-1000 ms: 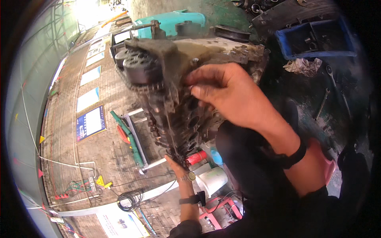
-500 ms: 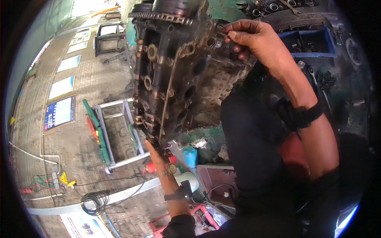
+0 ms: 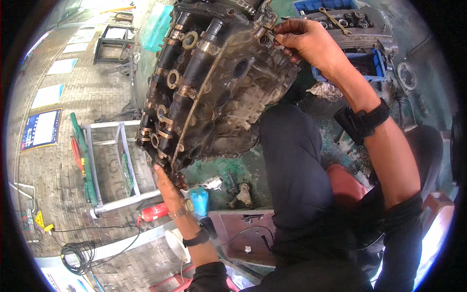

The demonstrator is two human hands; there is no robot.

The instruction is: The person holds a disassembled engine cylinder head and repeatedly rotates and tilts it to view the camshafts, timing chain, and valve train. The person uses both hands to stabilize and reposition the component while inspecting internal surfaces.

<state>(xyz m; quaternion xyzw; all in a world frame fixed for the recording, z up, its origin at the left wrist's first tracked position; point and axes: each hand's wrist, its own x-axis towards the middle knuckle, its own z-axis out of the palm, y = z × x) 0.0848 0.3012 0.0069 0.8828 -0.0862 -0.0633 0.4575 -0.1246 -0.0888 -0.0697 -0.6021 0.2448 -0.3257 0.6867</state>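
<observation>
A greasy engine (image 3: 233, 104) stands tilted in front of me, its two dark camshafts (image 3: 195, 73) and their caps facing left. At its lower left end my left hand (image 3: 168, 181) is closed round the edge, fingers partly hidden beneath the metal. My right hand (image 3: 309, 44) is beside the engine's upper right corner, thumb and forefinger pinched together next to a metal fitting (image 3: 264, 36). Whatever small thing lies between those fingertips is too small to make out. Below the engine, my dark-clad knee (image 3: 292, 141) is close to its underside.
A combination wrench (image 3: 335, 22) lies on a dark engine cover (image 3: 374, 36) at the upper right, near a blue crate (image 3: 377, 78). At left stands a metal frame (image 3: 124, 200). A blue bottle (image 3: 199, 202), red fire extinguisher (image 3: 154, 212) and brown tray (image 3: 236, 219) are lower down.
My view has shifted, so the engine appears lower and further left, with more of its camshaft side showing. Both hands keep their places on and beside it.
</observation>
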